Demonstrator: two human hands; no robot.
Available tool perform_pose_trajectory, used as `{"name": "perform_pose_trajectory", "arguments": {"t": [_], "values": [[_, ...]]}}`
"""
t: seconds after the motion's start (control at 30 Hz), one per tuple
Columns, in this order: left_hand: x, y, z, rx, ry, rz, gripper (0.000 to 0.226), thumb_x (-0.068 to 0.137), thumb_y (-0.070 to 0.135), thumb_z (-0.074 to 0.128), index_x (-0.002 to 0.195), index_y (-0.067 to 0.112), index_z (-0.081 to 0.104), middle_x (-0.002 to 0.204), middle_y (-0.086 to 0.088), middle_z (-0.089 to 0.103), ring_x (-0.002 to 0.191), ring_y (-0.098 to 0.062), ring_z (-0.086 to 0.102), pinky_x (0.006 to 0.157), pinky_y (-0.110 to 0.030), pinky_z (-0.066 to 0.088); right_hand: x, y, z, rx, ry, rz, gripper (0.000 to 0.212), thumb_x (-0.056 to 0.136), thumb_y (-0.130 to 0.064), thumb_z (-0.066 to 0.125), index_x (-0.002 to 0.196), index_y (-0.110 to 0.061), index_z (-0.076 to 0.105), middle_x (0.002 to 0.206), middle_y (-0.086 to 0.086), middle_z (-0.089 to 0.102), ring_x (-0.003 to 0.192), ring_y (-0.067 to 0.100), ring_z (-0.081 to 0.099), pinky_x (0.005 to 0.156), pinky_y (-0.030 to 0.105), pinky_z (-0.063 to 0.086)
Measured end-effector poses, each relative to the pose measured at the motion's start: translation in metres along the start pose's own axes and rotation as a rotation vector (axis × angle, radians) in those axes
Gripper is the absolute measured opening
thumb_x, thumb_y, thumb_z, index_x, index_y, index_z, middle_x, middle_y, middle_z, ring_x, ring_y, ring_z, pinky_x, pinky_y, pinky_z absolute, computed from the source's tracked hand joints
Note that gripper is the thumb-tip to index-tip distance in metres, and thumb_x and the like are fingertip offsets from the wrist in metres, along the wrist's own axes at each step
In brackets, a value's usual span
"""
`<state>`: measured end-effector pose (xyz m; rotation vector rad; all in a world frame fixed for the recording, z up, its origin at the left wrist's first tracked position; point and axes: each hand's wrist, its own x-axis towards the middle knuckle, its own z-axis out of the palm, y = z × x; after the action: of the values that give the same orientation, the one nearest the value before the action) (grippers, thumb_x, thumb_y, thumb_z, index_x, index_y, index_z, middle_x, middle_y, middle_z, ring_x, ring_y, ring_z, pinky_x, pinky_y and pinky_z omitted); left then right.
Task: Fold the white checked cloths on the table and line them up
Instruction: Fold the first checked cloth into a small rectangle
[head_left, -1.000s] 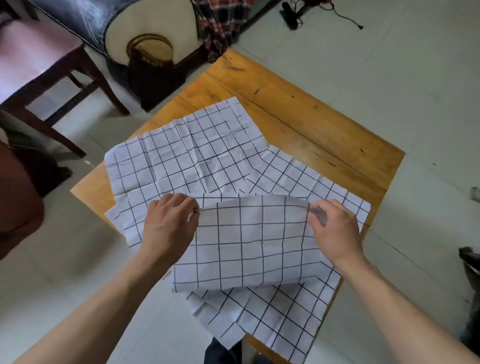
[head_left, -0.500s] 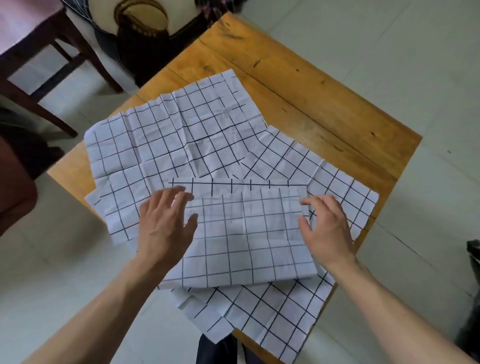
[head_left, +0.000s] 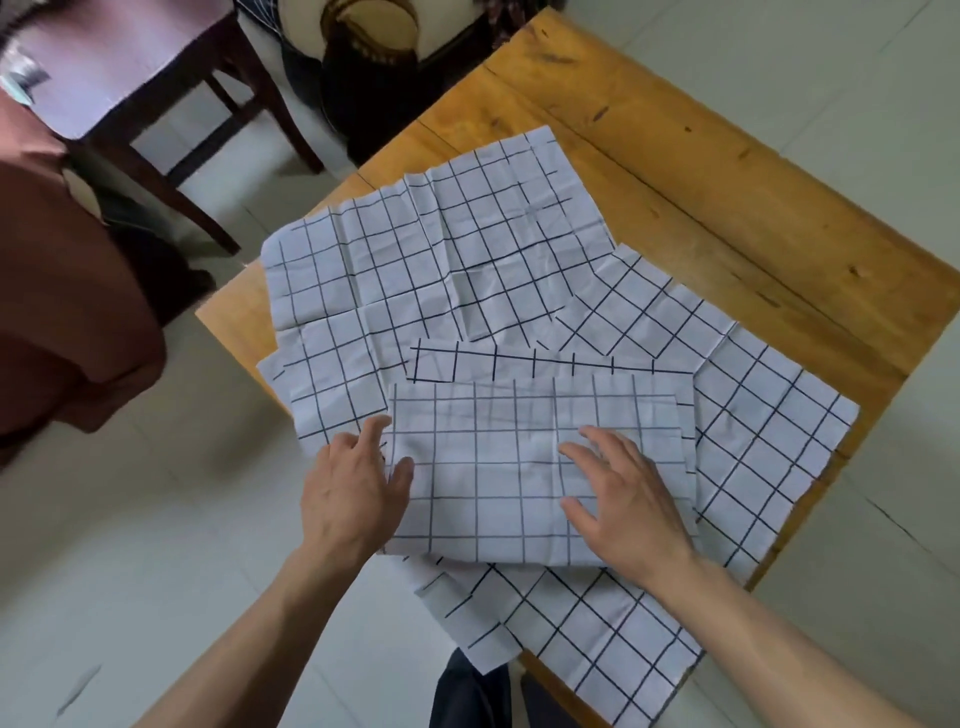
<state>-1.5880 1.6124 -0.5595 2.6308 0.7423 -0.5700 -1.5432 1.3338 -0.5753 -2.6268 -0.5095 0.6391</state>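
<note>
Folded cloth (head_left: 498, 467), a white rectangle crossed by thin dark grid lines, lies flat at the near side of the wooden bench (head_left: 753, 218), on top of two unfolded checked cloths. Its upper layer sits a little short of the layer beneath, so a strip shows along the far edge. The left hand (head_left: 353, 493) rests at the cloth's left edge, its grip spread, thumb lying on the fabric and fingers reaching just past the edge. The right hand (head_left: 623, 499) lies flat on the right half, fingers splayed and pressing down. The far cloth (head_left: 441, 260) is creased and rumpled; the other cloth (head_left: 753, 441) hangs over the near corner. Half a second ago both hands sat at the cloth's outer edges; now the right one is further in.
</note>
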Motion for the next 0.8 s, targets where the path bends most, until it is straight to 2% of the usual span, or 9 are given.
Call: {"name": "perform_pose_trajectory", "arguments": {"t": [0.1,0.2,0.3,0.43,0.67,0.8], "values": [[0.012,-0.006,0.0,-0.195,-0.077,-0.03,0.042,0.094,0.042,0.058,0.134,0.033,0.05,0.117,-0.005,0.061,0.107,-0.023,0.059,0.089,-0.038,0.051,0.009,-0.012,0.009,-0.022,-0.031,0.009,0.056,0.092,-0.04,0.061,0.144,-0.025,0.045,0.158,0.002,0.029,0.148,0.02,0.021,0.118,0.035,0.02],[0.021,-0.006,0.002,-0.297,-0.099,-0.005,0.033,0.093,0.039,0.062,0.124,0.028,0.061,0.115,-0.004,0.062,0.1,-0.019,0.06,0.085,-0.035,0.052,0.016,-0.02,0.013,-0.041,-0.031,0.039,0.058,0.093,-0.04,0.061,0.146,-0.025,0.043,0.16,0.003,0.025,0.149,0.02,0.018,0.118,0.034,0.018],[0.026,-0.007,0.002,-0.324,-0.071,0.032,0.031,0.092,0.036,0.064,0.12,0.023,0.066,0.118,-0.001,0.061,0.106,-0.019,0.06,0.087,-0.031,0.05,0.02,-0.022,0.016,-0.046,-0.038,0.07,0.059,0.093,-0.04,0.061,0.147,-0.024,0.042,0.161,0.003,0.024,0.15,0.021,0.017,0.119,0.035,0.017],[0.03,-0.007,-0.002,-0.316,-0.019,0.134,0.036,0.093,0.032,0.065,0.127,0.02,0.063,0.128,0.004,0.056,0.119,-0.018,0.053,0.101,-0.036,0.047,0.024,-0.026,0.017,-0.047,-0.026,0.09,0.06,0.093,-0.04,0.06,0.147,-0.022,0.042,0.161,0.004,0.024,0.15,0.021,0.016,0.119,0.037,0.017],[0.037,-0.004,-0.011,-0.306,0.075,0.314,0.04,0.095,0.026,0.065,0.134,0.02,0.058,0.137,0.005,0.053,0.126,-0.015,0.047,0.102,-0.025,0.036,0.033,-0.029,0.014,-0.011,0.087,0.118,0.056,0.091,-0.033,0.065,0.143,-0.017,0.048,0.157,0.006,0.031,0.146,0.024,0.026,0.116,0.042,0.027],[0.053,0.005,-0.015,-0.357,0.069,0.337,0.046,0.095,0.023,0.065,0.139,0.018,0.055,0.142,0.004,0.049,0.127,-0.019,0.051,0.107,-0.039,0.045,0.041,-0.022,0.01,-0.012,0.103,0.144,0.057,0.093,-0.034,0.062,0.144,-0.016,0.046,0.158,0.008,0.03,0.144,0.025,0.03,0.116,0.044,0.031]]}}
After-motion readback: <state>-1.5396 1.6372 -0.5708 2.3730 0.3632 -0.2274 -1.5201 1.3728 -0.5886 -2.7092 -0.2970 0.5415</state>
